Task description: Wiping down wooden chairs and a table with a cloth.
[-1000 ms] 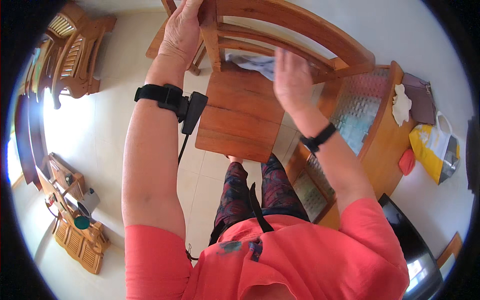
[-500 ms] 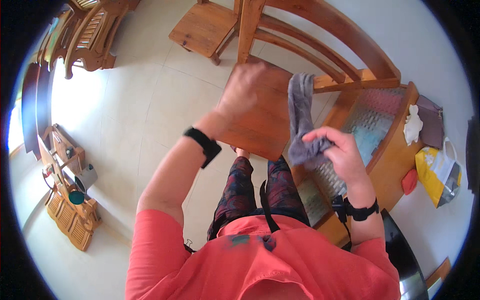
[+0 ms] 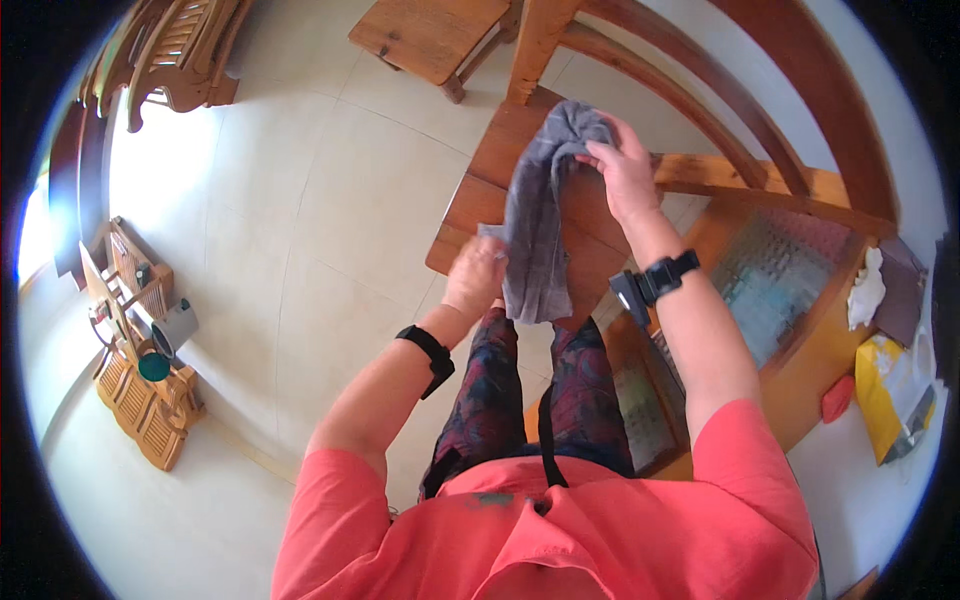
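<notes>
A grey cloth (image 3: 537, 215) hangs folded and crumpled over the wooden chair seat (image 3: 478, 205) in front of me. My right hand (image 3: 625, 172) grips its bunched upper end, with the thumb across the front and the fingers behind. Lower down on the cloth's left side, my left hand (image 3: 472, 278) is closed, and a small grey corner of the cloth sticks up out of its fingers. The cloth's lower end dangles loose near my knees.
The chair's curved backrest (image 3: 755, 170) rises at the right. Beyond stands a wooden stool (image 3: 430, 38). A glass-topped wooden cabinet (image 3: 775, 290) lies to my right, with a yellow and white bag (image 3: 888, 395) and a red item (image 3: 837, 399) beside it. Wooden furniture (image 3: 150, 405) stands far left.
My right hand has lifted the cloth up and away from me, and it now hangs longer. My left hand, which was away from the cloth, has come down and taken hold of its left edge.
</notes>
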A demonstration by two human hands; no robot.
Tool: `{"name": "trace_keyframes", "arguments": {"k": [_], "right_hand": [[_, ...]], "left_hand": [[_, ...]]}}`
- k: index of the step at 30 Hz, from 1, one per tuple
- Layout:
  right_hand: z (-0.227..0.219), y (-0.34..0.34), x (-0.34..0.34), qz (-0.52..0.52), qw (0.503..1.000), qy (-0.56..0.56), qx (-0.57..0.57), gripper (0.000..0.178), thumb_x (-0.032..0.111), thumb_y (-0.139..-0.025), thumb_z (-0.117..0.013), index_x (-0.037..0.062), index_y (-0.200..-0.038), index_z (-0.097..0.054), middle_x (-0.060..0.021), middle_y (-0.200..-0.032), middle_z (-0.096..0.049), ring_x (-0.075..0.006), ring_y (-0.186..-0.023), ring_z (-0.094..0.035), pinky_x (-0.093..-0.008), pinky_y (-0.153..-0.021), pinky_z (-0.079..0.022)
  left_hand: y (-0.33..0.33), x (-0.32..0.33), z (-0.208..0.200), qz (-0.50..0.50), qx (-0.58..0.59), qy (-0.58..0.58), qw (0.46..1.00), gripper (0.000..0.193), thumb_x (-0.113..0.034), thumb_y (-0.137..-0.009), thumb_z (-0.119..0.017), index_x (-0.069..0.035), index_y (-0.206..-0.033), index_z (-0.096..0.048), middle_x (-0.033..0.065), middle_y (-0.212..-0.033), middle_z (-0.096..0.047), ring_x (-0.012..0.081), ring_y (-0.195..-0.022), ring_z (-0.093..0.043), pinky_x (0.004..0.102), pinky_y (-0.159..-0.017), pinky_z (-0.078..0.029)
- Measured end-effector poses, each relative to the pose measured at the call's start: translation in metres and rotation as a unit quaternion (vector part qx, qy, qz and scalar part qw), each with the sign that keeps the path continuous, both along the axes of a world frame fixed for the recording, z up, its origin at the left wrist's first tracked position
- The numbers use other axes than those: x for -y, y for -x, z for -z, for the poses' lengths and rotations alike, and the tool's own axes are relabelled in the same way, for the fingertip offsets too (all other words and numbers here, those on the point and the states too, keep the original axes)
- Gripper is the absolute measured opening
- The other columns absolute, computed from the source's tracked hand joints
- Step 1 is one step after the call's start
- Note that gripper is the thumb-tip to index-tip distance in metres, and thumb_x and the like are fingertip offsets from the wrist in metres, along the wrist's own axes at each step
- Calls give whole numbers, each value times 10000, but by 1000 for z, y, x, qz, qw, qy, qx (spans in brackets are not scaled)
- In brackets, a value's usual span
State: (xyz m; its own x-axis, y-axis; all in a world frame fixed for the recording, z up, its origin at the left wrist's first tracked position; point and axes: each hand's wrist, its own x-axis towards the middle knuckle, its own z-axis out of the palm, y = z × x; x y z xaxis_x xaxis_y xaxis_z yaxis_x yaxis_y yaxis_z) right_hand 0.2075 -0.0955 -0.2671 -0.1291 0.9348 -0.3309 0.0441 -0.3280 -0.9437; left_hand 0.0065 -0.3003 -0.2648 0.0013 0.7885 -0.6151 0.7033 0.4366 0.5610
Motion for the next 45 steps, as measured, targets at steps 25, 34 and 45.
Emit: {"name": "trace_keyframes", "arguments": {"k": [25,34,45], "right_hand": [[53,-31,143,-256,712,-211,619,421,60,-932,-486,-69,-1331,-442,-303,-1361,-437,-506,-1323,-407,-552,-1120,-351],[69,-32,37,-165,731,-135,649,455,38,-960,-438,-67,-1400,-391,-322,-1411,-425,-479,-1356,-394,-506,-1135,-348],[64,-56,90,-151,738,-46,656,555,28,-923,-488,-96,-1436,-314,-339,-1470,-346,-504,-1409,-296,-517,-1174,-279]], "left_hand": [[49,-8,99,-135,-259,-63,954,564,-481,-943,-580,-205,-1421,-465,94,-1189,-611,328,-951,-671,454,-729,-559],[42,-13,92,-136,-242,-57,959,524,-458,-973,-543,-197,-1419,-451,93,-1261,-592,353,-997,-656,469,-772,-546],[39,-23,78,-132,-245,12,960,482,-438,-1003,-502,-194,-1414,-436,100,-1307,-573,376,-1048,-642,497,-815,-533]]}}
